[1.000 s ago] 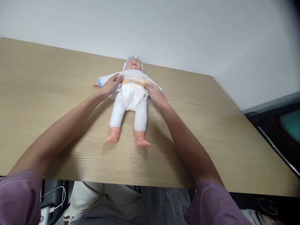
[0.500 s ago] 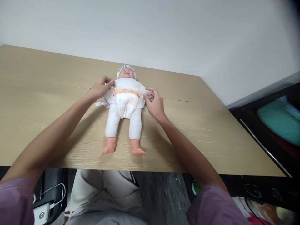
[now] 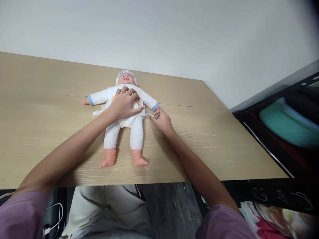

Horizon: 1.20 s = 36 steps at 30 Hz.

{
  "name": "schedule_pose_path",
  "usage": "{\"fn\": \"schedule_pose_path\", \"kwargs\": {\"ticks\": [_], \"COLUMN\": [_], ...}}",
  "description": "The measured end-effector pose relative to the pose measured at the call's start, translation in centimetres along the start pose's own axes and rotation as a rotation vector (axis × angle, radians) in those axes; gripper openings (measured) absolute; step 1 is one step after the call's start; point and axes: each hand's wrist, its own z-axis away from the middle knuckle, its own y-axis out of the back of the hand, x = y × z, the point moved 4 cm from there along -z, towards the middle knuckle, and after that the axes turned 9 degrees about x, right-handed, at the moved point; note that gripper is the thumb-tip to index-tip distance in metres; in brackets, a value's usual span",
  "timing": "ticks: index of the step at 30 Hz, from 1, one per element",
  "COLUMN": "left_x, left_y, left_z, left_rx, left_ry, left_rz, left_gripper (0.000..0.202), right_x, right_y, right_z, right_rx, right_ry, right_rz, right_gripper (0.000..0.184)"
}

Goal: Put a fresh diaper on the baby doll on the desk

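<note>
A baby doll (image 3: 136, 136) in a white suit with blue cuffs lies on its back on the wooden table, its feet toward me. Round its hips is a white diaper (image 3: 125, 123), mostly covered by my left hand (image 3: 126, 103), which lies with fingers spread over the doll's belly. My right hand (image 3: 160, 120), beside the doll's hip and cuff, pinches a white diaper tab (image 3: 149, 115) that is pulled out sideways. On the other side, a second tab (image 3: 97, 113) sticks out loose over the table.
The wooden table (image 3: 204, 142) meets a pale wall (image 3: 159, 36) at the back. To the right stands a dark shelf with a teal item (image 3: 289, 122) on it. Below the front edge are a white cable (image 3: 59, 212) on the left and colourful packages (image 3: 271, 219) on the right.
My left hand has moved from the doll's side onto its belly. My right hand has dropped slightly and now draws the tab outward. The doll's arms now lie spread in view.
</note>
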Motion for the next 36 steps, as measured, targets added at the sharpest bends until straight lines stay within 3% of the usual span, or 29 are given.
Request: {"fn": "schedule_pose_path", "kwargs": {"ticks": [7, 11, 14, 19, 22, 27, 30, 32, 36], "left_x": [-0.4, -0.6, -0.6, -0.7, -0.8, -1.6, -2.4, -2.8, -4.2], "left_y": [-0.5, -0.8, -0.9, -0.9, -0.9, -1.3, -0.9, -0.1, 2.1], "left_z": [0.2, 0.3, 0.3, 0.4, 0.5, 0.4, 0.2, 0.2, 1.6], "left_rx": [0.005, 0.005, 0.009, 0.012, 0.006, -0.025, -0.072, -0.080, 0.090], "left_ry": [0.028, 0.037, 0.027, 0.026, 0.038, 0.055, 0.064, 0.051, 0.109], "left_rz": [0.019, 0.021, 0.019, -0.027, -0.030, 0.073, 0.163, 0.249, 0.399], "left_gripper": [0.060, 0.060, 0.062, 0.056, 0.056, 0.065, 0.082, 0.087, 0.062], "right_x": [-0.3, -2.2, -4.4, -8.4, -9.8, -9.9, -9.6, -9.3, -9.0], "right_y": [0.5, 1.5, 1.1, -1.7, -2.4, -0.4, -0.1, -0.4, -0.8], "right_z": [0.0, -0.7, -1.7, -3.1, -2.5, 1.2, 2.9, 3.2, 2.8], "right_rx": [-0.111, -0.116, -0.123, -0.131, -0.121, 0.027, -0.020, -0.068, -0.077], "right_ry": [-0.018, -0.027, -0.005, 0.085, 0.122, 0.401, 0.592, 0.641, 0.672], "right_rz": [-0.240, -0.553, -0.635, -0.600, -0.573, -0.455, -0.388, -0.357, -0.346], "right_gripper": [0.046, 0.049, 0.045, 0.040, 0.038, 0.045, 0.058, 0.064, 0.066]}}
